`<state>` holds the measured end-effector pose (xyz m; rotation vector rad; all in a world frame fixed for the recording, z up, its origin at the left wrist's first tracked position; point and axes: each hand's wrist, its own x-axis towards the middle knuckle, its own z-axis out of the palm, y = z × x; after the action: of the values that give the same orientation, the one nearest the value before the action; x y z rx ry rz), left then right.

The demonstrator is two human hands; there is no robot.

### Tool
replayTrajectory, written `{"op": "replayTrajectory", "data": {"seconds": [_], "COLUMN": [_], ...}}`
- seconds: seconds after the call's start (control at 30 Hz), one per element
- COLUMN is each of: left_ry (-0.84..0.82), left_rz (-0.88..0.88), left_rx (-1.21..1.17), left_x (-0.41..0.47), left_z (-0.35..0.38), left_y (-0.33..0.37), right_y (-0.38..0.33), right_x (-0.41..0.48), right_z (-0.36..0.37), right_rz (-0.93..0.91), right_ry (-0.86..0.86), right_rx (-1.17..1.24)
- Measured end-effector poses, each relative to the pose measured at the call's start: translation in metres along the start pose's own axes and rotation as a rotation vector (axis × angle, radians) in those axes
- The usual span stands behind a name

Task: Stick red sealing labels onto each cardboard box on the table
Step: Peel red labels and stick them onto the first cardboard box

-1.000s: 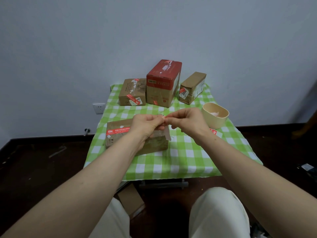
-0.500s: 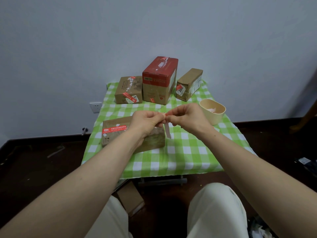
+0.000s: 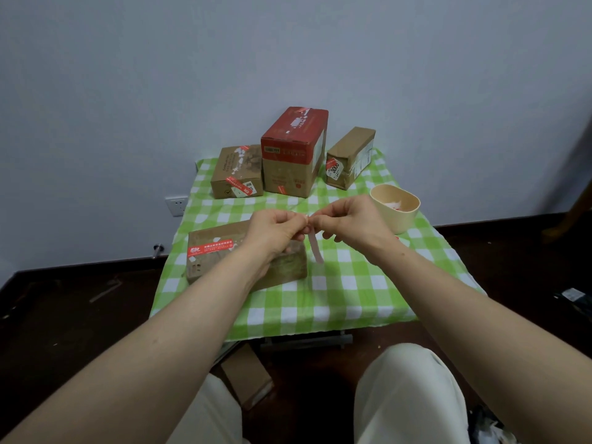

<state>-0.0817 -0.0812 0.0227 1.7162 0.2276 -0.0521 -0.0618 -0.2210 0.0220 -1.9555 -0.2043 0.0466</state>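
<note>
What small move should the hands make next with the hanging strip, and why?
Probably draw the hands apart to peel it: left hand and right hand both pinch the top of the pale pink paper strip; it hangs free, not yet on the flat brown cardboard box.

Matt cardboard boxes (image 3: 293,152) on checked cloth (image 3: 336,293)

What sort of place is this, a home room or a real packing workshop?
Most likely a plain room at home, not a workshop. A small table with a green checked cloth stands against a bare wall, a wall socket sits low beside it, and only four cardboard boxes are on it.
</note>
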Motion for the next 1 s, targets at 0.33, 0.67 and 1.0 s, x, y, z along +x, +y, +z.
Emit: {"op": "replayTrajectory", "data": {"seconds": [0.33,0.67,1.0], "left_ry": [0.033,0.09,0.001], "left_rz": [-0.051,-0.104,-0.157], "left_rx": [-0.119,-0.283,-0.185], "left_x": [0.008,0.026,0.045], "left_z": [0.013,0.057,0.104], "left_y": [-0.002,-0.008,-0.026], "right_y": [0.011,0.067,0.108], "right_x": [0.005,0.0,-0.002], "right_z": [-0.014,-0.081,-0.12], "right_rz": [0.235,0.485,0.504], "right_ry": [0.174,0.547,0.694], "right_rx": [0.35,0.703,0.648]}}
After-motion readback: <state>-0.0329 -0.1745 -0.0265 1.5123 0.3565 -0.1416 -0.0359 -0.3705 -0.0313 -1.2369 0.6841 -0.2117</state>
